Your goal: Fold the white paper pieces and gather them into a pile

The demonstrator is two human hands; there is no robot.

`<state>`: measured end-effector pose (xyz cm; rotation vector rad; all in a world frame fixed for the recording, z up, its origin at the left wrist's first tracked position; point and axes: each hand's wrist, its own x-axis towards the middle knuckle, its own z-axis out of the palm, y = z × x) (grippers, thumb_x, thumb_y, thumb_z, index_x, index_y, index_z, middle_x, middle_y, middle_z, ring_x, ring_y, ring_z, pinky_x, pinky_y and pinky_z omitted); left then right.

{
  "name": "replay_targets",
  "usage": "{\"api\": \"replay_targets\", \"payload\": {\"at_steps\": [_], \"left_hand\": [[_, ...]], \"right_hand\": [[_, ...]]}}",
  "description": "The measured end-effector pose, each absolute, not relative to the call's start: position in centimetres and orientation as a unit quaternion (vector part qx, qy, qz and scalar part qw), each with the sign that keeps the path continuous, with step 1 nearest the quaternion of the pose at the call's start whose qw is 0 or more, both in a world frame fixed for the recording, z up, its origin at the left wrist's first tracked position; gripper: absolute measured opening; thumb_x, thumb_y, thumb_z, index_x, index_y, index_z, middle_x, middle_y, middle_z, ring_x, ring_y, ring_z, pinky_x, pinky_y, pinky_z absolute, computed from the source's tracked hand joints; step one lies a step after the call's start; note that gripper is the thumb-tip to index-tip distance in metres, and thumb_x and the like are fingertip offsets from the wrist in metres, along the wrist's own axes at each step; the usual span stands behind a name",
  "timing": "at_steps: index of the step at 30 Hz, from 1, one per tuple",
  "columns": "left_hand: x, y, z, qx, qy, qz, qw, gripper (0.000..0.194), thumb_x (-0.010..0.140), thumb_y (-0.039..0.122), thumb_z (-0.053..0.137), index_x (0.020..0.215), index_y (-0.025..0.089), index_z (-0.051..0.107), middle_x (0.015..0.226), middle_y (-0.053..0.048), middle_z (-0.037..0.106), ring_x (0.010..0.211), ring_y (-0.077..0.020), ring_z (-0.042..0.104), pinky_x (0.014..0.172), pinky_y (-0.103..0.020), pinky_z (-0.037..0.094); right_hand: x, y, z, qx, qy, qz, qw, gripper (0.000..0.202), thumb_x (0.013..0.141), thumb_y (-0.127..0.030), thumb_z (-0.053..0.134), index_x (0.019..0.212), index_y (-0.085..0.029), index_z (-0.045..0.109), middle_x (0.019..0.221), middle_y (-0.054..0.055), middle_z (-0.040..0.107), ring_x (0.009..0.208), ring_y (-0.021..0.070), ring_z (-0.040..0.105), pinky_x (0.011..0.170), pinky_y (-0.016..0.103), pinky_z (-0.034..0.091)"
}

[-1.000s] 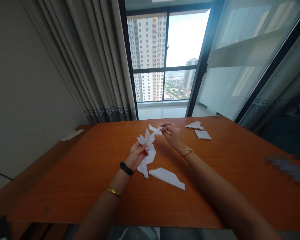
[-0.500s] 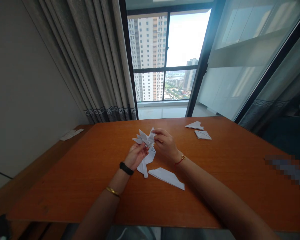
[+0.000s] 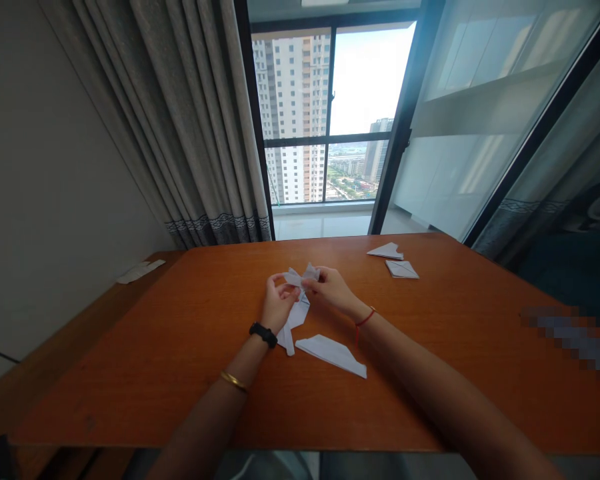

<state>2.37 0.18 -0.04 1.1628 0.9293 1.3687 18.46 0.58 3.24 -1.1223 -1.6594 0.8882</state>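
A white folded paper piece [image 3: 293, 277] with pointed flaps is held between both hands above the wooden table [image 3: 205, 313]. My left hand [image 3: 279, 301] pinches its left side, fingers closed on it. The fingers of my right hand [image 3: 327, 287] are closed on its right side. Beneath the hands, partly covered by my left hand, another folded white paper [image 3: 297, 313] lies on the table. A long flat folded paper [image 3: 333, 355] rests just nearer, to the right.
At the table's back right lie a pointed folded paper [image 3: 387, 251] and a squarish folded paper [image 3: 403, 269]. A white paper strip [image 3: 141, 271] is on the ledge at left. Beyond are a grey curtain [image 3: 205, 133] and a window. A blurred patch covers the right edge.
The held paper has been turned, with fewer points showing. My left hand has rotated more upright with its fingers around the left side, and my right hand has shifted slightly lower.
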Motion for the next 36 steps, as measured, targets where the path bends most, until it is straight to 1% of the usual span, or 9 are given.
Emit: {"api": "replay_targets", "payload": {"at_steps": [3, 5, 8, 10, 13, 17, 21, 27, 36], "left_hand": [[4.7, 1.1, -0.6, 0.484, 0.441, 0.555, 0.513, 0.063, 0.059, 0.007, 0.075, 0.113, 0.017, 0.045, 0.112, -0.011, 0.062, 0.093, -0.0164, 0.061, 0.082, -0.028, 0.046], [6.8, 1.5, -1.1, 0.458, 0.429, 0.548, 0.553, 0.064, 0.060, 0.004, 0.072, 0.117, 0.017, 0.044, 0.123, -0.014, 0.057, 0.106, -0.0187, 0.058, 0.090, -0.030, 0.043], [9.9, 1.5, -2.1, 0.416, 0.396, 0.547, 0.610, 0.055, 0.074, 0.018, 0.066, 0.122, 0.016, 0.039, 0.120, -0.015, 0.058, 0.102, -0.0191, 0.061, 0.089, -0.032, 0.044], [11.2, 1.4, -2.5, 0.406, 0.395, 0.558, 0.606, 0.043, 0.084, 0.032, 0.057, 0.120, 0.015, 0.041, 0.116, -0.016, 0.060, 0.100, -0.0191, 0.061, 0.087, -0.031, 0.045], [12.0, 1.3, -2.7, 0.408, 0.398, 0.575, 0.587, 0.040, 0.089, 0.044, 0.049, 0.116, 0.015, 0.044, 0.116, -0.015, 0.059, 0.099, -0.0185, 0.061, 0.082, -0.029, 0.047], [11.8, 1.1, -2.4, 0.423, 0.420, 0.606, 0.526, 0.044, 0.083, 0.041, 0.061, 0.116, 0.017, 0.045, 0.103, -0.010, 0.061, 0.089, -0.0163, 0.061, 0.075, -0.025, 0.047], [11.7, 0.9, -2.4, 0.437, 0.440, 0.607, 0.497, 0.035, 0.079, 0.037, 0.065, 0.103, 0.016, 0.052, 0.084, -0.004, 0.058, 0.073, -0.0137, 0.059, 0.066, -0.024, 0.047], [11.6, 1.0, -2.7, 0.427, 0.465, 0.609, 0.480, 0.022, 0.082, 0.028, 0.060, 0.100, 0.018, 0.052, 0.097, -0.006, 0.058, 0.090, -0.0161, 0.058, 0.076, -0.026, 0.046], [11.5, 1.0, -2.8, 0.476, 0.421, 0.567, 0.524, 0.030, 0.087, 0.039, 0.054, 0.109, 0.020, 0.048, 0.098, -0.007, 0.060, 0.095, -0.0189, 0.059, 0.082, -0.029, 0.045]], "right_hand": [[21.2, 0.5, 2.5, -0.502, -0.660, 0.337, 0.445, 0.019, 0.072, -0.034, 0.061, 0.065, -0.017, 0.056, 0.058, -0.002, 0.056, 0.053, 0.0115, 0.049, 0.052, 0.023, 0.036], [22.9, 0.3, 1.6, -0.521, -0.656, 0.331, 0.435, 0.017, 0.071, -0.032, 0.060, 0.063, -0.017, 0.056, 0.056, -0.002, 0.056, 0.053, 0.0118, 0.048, 0.052, 0.024, 0.036], [24.5, -0.3, -0.2, -0.535, -0.650, 0.328, 0.429, 0.015, 0.068, -0.030, 0.061, 0.064, -0.016, 0.056, 0.059, -0.001, 0.058, 0.055, 0.0133, 0.051, 0.054, 0.025, 0.038], [24.7, -0.5, -1.1, -0.537, -0.641, 0.331, 0.437, 0.017, 0.065, -0.030, 0.064, 0.074, -0.016, 0.058, 0.067, 0.001, 0.063, 0.060, 0.0145, 0.054, 0.057, 0.026, 0.041], [24.2, -0.7, -1.7, -0.538, -0.616, 0.345, 0.460, 0.032, 0.067, -0.032, 0.066, 0.093, -0.016, 0.058, 0.076, 0.001, 0.065, 0.064, 0.0146, 0.056, 0.059, 0.026, 0.044], [23.4, -0.8, -1.4, -0.580, -0.616, 0.284, 0.451, 0.022, 0.073, -0.034, 0.062, 0.086, -0.016, 0.060, 0.076, 0.003, 0.065, 0.065, 0.0141, 0.055, 0.062, 0.027, 0.043], [23.3, -0.8, -1.5, -0.591, -0.613, 0.266, 0.452, 0.022, 0.070, -0.030, 0.065, 0.086, -0.016, 0.061, 0.076, 0.003, 0.064, 0.066, 0.0145, 0.055, 0.064, 0.028, 0.043], [23.0, -0.8, -2.1, -0.547, -0.624, 0.312, 0.463, 0.038, 0.066, -0.027, 0.070, 0.100, -0.014, 0.058, 0.081, 0.002, 0.064, 0.069, 0.0143, 0.056, 0.065, 0.027, 0.045], [23.1, -0.8, -1.7, -0.565, -0.642, 0.276, 0.440, 0.019, 0.077, -0.024, 0.058, 0.093, -0.015, 0.062, 0.084, 0.004, 0.066, 0.072, 0.0154, 0.058, 0.069, 0.028, 0.044]]}}
